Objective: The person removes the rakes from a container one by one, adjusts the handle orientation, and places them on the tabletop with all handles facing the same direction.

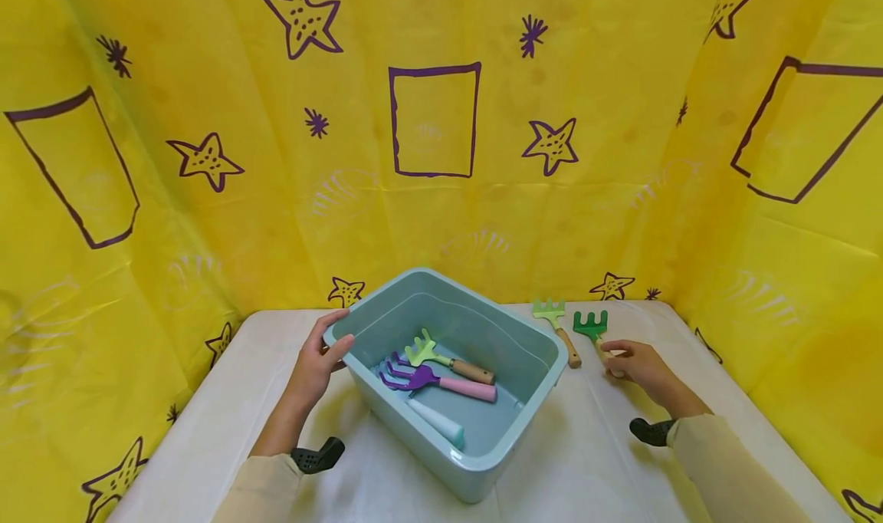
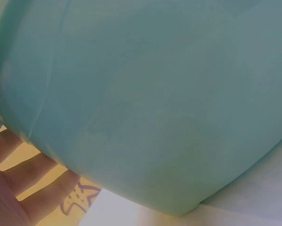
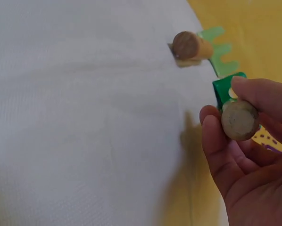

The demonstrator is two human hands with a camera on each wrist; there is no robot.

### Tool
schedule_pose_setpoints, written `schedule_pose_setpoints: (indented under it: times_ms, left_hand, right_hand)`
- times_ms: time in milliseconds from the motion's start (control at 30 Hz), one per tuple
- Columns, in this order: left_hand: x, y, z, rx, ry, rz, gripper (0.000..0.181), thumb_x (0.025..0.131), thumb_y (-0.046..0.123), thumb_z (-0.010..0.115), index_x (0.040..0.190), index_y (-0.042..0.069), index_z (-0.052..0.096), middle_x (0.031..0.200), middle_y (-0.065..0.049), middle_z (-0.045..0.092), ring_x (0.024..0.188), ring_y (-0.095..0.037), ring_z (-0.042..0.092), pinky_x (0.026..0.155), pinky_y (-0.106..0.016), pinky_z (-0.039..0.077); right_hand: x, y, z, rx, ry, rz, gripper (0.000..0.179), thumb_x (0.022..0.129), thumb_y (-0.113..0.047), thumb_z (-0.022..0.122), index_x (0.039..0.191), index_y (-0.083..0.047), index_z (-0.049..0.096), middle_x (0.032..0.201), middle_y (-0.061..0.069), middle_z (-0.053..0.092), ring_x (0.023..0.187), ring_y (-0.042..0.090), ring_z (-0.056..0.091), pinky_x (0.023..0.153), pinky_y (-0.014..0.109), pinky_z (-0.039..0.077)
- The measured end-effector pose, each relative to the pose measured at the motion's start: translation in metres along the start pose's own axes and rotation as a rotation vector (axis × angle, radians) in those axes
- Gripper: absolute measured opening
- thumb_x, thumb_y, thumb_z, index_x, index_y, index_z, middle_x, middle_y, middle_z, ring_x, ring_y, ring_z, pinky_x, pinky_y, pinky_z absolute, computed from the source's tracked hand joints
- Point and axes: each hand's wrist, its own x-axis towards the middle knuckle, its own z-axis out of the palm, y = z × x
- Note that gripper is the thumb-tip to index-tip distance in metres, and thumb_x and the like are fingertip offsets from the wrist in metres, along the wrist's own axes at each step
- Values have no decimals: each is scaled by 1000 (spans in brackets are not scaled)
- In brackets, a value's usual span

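My left hand (image 1: 313, 362) grips the far-left rim of a blue-green plastic tub (image 1: 414, 442), thumb over the edge and fingers outside. In the left wrist view, the tub's wall (image 2: 155, 103) fills most of the picture, with the fingers (image 2: 46, 195) at its edge. My right hand (image 1: 641, 370) pinches a dark green hand rake (image 1: 590, 325) by its wooden handle (image 3: 240, 121), right of the tub. Inside the tub lie a light green rake (image 1: 472, 371) with a wooden handle, a purple rake (image 1: 469, 389) with a pink handle, and a pale turquoise handle (image 1: 438, 423), its head hidden.
Another light green rake (image 1: 569, 348) with a wooden handle lies on the white table (image 1: 579, 462), between the tub and my right hand. Yellow curtains (image 1: 441, 224) with purple drawings stand close behind the table and along both sides.
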Motion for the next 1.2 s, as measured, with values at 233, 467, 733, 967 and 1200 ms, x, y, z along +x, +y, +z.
schedule_pose_setpoints:
  times_ms: [233,467,733,967,1200]
  left_hand:
    - [-1,6,0,-4,-9,-8,53,99,27,56,147,21,35,150,-17,33,125,-48,44,93,-58,46]
    - [0,0,0,-2,-1,1,52,99,29,56,146,23,37,149,-15,35,124,-47,46,92,-58,46]
    - [0,-1,1,-13,-7,8,52,99,28,56,147,22,36,149,-16,35,124,-48,46,91,-57,47]
    - [1,-1,-1,3,6,8,51,99,28,56,146,22,37,147,-17,36,121,-48,48,90,-57,48]
    - [2,-3,-1,5,-3,13,51,99,28,56,146,23,38,147,-17,37,121,-48,48,90,-57,48]
  right_hand:
    - [-3,3,-4,-164,21,7,51,90,-10,68,134,5,47,104,20,58,80,25,57,71,32,52]
    - [-7,3,-11,-460,3,-55,59,83,-8,74,135,2,48,97,18,57,80,28,52,66,36,49]
    - [-21,2,-13,-616,-25,-79,58,82,-5,71,135,1,49,96,16,60,78,26,53,72,44,50]
    - [-23,1,-7,-604,13,-104,51,86,-8,69,133,2,52,92,12,60,76,24,53,70,42,52]
    - [-11,7,-1,-578,45,-61,50,88,-9,65,134,2,50,95,15,61,76,25,53,69,39,52]
